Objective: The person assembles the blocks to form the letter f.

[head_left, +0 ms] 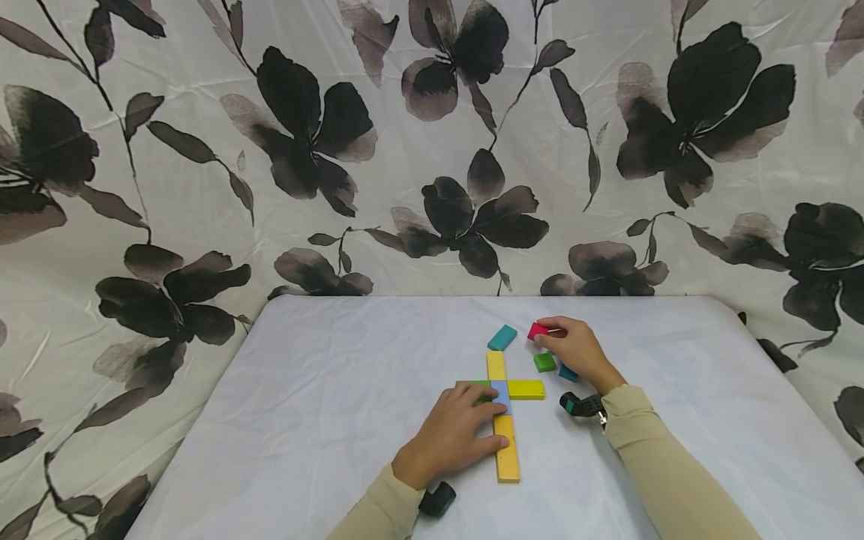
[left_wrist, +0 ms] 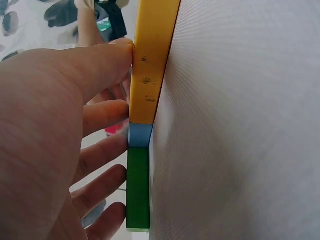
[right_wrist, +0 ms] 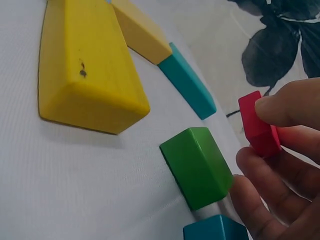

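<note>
Flat blocks lie in a cross on the table: a light blue block [head_left: 499, 391] in the middle, a pale yellow block [head_left: 496, 365] beyond it, a bright yellow block [head_left: 526, 389] to its right, a green block [left_wrist: 138, 187] to its left and a long orange block [head_left: 508, 463] on the near side. My left hand [head_left: 451, 429] rests along these with spread fingers, its thumb against the orange block. Between thumb and fingers, my right hand [head_left: 579, 351] pinches a small red block [right_wrist: 259, 125]. A teal block [head_left: 502, 337] sits tilted past the pale yellow one.
Just below the right hand lie a short green block [head_left: 544, 362] and a dark blue block [head_left: 568, 373], partly hidden by the hand. The white-covered table [head_left: 324, 390] ends at the back against a floral curtain [head_left: 472, 135]. Both wrists carry dark cameras.
</note>
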Demonstrator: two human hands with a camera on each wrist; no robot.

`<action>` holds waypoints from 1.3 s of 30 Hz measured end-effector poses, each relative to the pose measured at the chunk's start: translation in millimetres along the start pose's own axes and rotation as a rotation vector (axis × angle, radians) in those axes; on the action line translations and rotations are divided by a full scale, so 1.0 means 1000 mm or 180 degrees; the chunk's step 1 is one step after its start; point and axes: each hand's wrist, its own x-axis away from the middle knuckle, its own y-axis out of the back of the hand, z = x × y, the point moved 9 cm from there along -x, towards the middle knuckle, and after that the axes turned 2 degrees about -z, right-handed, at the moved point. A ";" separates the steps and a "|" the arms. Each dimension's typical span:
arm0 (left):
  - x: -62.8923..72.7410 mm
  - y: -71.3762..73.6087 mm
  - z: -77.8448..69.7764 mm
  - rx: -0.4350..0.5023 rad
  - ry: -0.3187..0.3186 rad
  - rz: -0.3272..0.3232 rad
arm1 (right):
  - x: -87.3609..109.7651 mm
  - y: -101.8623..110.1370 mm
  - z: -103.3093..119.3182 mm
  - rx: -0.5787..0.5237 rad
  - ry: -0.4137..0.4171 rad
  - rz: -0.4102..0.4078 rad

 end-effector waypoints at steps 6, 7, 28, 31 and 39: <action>0.000 0.001 -0.001 -0.0008 0.0016 0.0022 | -0.007 -0.004 0.002 0.0084 -0.0028 -0.0001; 0.000 0.001 -0.001 -0.0005 0.0015 0.0011 | -0.008 -0.004 0.003 0.0117 -0.0013 -0.0008; -0.001 0.000 0.001 0.0013 0.0002 0.0019 | -0.024 -0.014 0.001 0.0360 0.0030 0.0019; 0.000 0.000 0.001 0.0014 0.0021 0.0034 | -0.025 -0.014 0.001 0.0352 0.0042 0.0017; 0.000 0.000 0.001 0.0000 0.0040 0.0045 | -0.027 -0.015 0.001 0.0350 0.0070 0.0020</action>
